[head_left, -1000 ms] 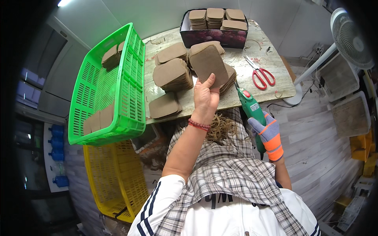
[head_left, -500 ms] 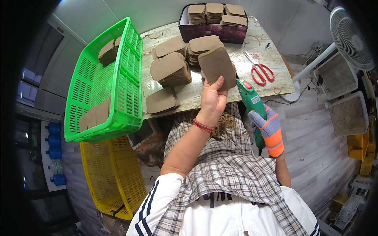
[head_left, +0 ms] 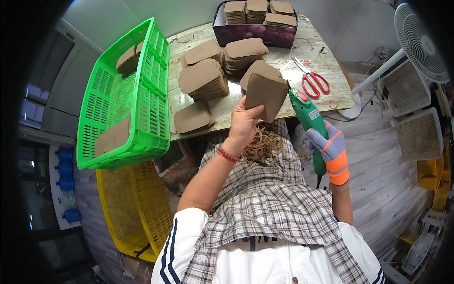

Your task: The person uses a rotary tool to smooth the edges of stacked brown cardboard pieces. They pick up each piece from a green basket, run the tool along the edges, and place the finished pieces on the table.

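My bare left hand (head_left: 243, 124) grips the lower left edge of a brown pad with rounded corners (head_left: 267, 94), tilted upright over the table's front edge. A green electric hand tool with a red button (head_left: 307, 113) is wrapped in my right hand (head_left: 328, 144), which wears a grey and orange glove. Its thin dark tip points up beside the pad's right edge; whether they touch I cannot tell. Behind the held pad rests another stack of pads (head_left: 261, 67). More stacked pads (head_left: 202, 78) lie to the left, and curly brown trimmings (head_left: 265, 146) sit on my apron.
Red-handled scissors (head_left: 312, 80) lie on the table (head_left: 326, 61) at the right. At the back stands a dark box (head_left: 255, 37) of pads. A green crate (head_left: 153, 90) with pads is at the left, a yellow crate (head_left: 135, 208) below it. A white fan (head_left: 421, 42) stands at the right.
My left hand has moved down and left, and the held pad has turned and shifted right, baring the stack behind it. My right hand and the tool have moved slightly right.
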A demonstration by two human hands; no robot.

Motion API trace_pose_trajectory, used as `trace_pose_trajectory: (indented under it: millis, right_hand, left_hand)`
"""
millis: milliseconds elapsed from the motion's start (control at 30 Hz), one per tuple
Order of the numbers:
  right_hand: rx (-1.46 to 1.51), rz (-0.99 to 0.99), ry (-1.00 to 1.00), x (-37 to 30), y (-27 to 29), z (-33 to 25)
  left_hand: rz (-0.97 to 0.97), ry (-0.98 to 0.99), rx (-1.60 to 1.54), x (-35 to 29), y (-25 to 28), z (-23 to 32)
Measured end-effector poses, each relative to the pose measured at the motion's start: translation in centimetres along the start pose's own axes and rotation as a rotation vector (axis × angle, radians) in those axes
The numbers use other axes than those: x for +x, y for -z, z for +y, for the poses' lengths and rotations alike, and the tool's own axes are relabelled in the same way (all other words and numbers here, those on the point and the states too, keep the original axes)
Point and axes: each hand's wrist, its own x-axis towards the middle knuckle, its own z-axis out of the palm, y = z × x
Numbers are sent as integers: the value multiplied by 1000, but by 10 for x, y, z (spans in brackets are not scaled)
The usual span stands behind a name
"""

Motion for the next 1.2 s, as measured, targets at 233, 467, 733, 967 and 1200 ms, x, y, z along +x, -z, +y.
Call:
trace_pose_trajectory:
  millis: [233, 467, 733, 967, 1200]
  right_hand:
    - [-122, -133, 0, -6, 3, -3]
    - [-251, -133, 102, -6, -7, 3]
    - [-215, -158, 21, -3, -11, -2]
    - [-136, -218, -8, -1, -11, 4]
    - [-90, -276, -39, -1, -16, 5]
  left_hand:
    - [-90, 3, 367, 12, 23, 50]
    - [-182, 151, 574, 11, 36, 67]
    - [-192, 330, 577, -4, 37, 59]
    - [-162, 30, 805, 4, 44, 82]
    - [-117, 41, 637, 10, 53, 100]
